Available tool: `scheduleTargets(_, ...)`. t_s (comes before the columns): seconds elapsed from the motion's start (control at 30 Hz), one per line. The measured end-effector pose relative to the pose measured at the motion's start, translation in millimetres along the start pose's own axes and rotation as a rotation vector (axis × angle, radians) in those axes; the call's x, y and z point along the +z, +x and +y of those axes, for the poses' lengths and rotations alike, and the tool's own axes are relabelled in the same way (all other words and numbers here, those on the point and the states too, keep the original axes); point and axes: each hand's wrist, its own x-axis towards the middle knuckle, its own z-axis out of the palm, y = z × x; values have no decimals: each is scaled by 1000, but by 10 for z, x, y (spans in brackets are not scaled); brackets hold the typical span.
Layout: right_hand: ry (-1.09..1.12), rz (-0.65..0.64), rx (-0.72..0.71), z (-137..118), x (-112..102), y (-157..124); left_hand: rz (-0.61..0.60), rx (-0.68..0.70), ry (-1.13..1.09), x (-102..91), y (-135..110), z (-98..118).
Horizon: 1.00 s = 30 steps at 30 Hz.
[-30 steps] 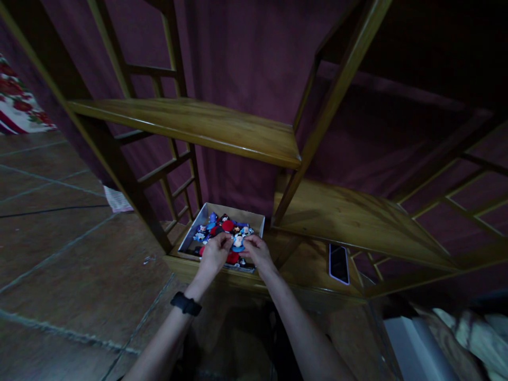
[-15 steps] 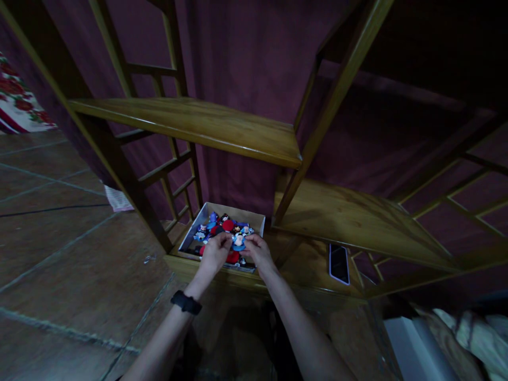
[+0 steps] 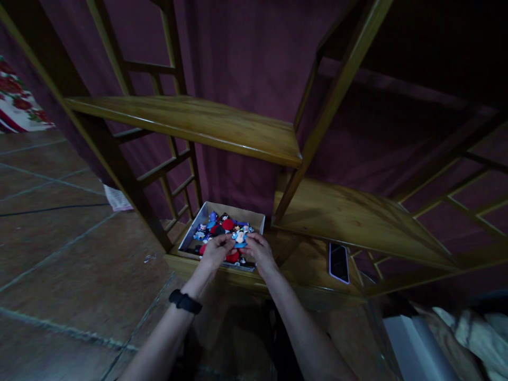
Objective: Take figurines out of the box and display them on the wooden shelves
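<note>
Between my two hands is a small blue-and-white toy figure (image 3: 239, 238) with a pale face, held over a shallow cardboard box (image 3: 254, 218). My left hand (image 3: 215, 251), with a black band on its wrist, pinches the figure's left side. On the other side the fingers of my right hand (image 3: 259, 252) grip it. Several more small figures fill the box, among them a purple-blue figure (image 3: 213, 217) at the back and a red round piece (image 3: 228, 225) near the middle. My hands hide the front part of the contents.
The box sits on the bottom board of a wooden shelf unit (image 3: 190, 124), under a higher shelf. A phone (image 3: 338, 263) lies on the board to the right. Purple cloth (image 3: 246, 63) hangs behind. A grey box (image 3: 413, 344) stands at lower right, beside tiled floor.
The blue-and-white figure has turned or tilted slightly between my fingers, and more of its white part shows. Both hands stay at nearly the same place over the box.
</note>
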Motion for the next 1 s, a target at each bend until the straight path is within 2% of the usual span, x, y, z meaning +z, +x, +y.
scheduleTargets(0.17, 6, 21, 9, -24, 2, -15, -39, -18, 21, 24, -27, -5)
scheduleTargets(0.4, 64, 32, 35, -20, -18, -12, -60, 178, 254, 37, 56, -115)
scheduleTargets(0.6, 95, 9, 56, -67, 16, -59, -66, 289, 408, 36, 73, -155)
scheduleTargets(0.7, 112, -10, 83, -78, 31, -77, -45, 343, 660, 43, 19, -105)
scheduleTargets(0.83, 164, -31, 111, -46, 9, -70, 39, 484, 1085, 74, -119, -16)
scheduleTargets(1.0, 204, -49, 171, 3, -33, -41, 6, 594, 1419, 123, -268, 60)
